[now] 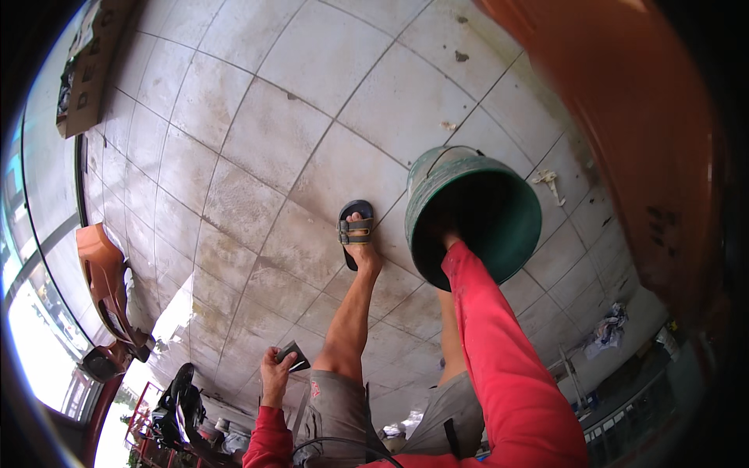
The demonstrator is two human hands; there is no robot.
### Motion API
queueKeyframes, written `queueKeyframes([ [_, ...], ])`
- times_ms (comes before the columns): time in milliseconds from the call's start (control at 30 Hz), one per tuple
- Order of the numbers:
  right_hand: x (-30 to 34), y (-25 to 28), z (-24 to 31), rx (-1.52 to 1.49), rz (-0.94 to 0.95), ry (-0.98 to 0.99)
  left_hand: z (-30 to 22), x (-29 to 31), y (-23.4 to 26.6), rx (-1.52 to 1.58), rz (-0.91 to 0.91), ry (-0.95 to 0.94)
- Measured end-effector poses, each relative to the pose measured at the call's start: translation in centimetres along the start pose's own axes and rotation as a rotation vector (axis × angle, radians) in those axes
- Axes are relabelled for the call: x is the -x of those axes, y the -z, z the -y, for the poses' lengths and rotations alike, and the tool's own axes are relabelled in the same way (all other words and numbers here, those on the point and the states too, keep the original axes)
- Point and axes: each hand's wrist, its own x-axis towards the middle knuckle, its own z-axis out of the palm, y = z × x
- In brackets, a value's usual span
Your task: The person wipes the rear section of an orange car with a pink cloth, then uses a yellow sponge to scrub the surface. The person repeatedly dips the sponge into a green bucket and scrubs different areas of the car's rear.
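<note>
My left hand point(275, 374) is closed around a small flat dark-grey piece point(293, 356), bent or folded, beside my left knee; its exact kind is unclear. My right arm, in a red sleeve, reaches into a green bucket point(521, 187). Only the wrist end of my right hand point(450, 237) shows at the bucket's mouth; its fingers are lost in the dark inside. The bucket tips its mouth toward me, and a thin wire handle point(449, 148) lies over its far side.
A large glossy orange panel point(655, 156) fills the right side, close by. At left are an orange moulded vehicle panel point(105, 265) and a cardboard box point(86, 93). My sandalled left foot point(359, 234) rests on the stained tile floor point(265, 125). Crumpled plastic point(607, 329) lies at lower right.
</note>
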Motion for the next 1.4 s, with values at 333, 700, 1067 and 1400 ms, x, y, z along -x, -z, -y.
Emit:
queueKeyframes([
  [333, 35.5, 1.1, -1.9, -0.402, -0.331, 0.945, -20.9, 4.7, -12.7, 0.226, 0.274, -0.566],
  [700, 78.4, 22.1, 0.3, 0.407, -1.183, 1.320, -55.5, 26.2, -19.4, 0.345, 0.258, -1.494],
  [1067, 97.9, 50.6, 2.7, 1.034, -1.944, 0.857, -83.3, 35.2, -10.4, 0.474, -0.119, -1.545],
  [1400, 91.8, 62.0, 1.9, 1.029, -1.853, 0.871, -94.5, 37.7, -16.2, 0.384, -0.522, -1.607],
])
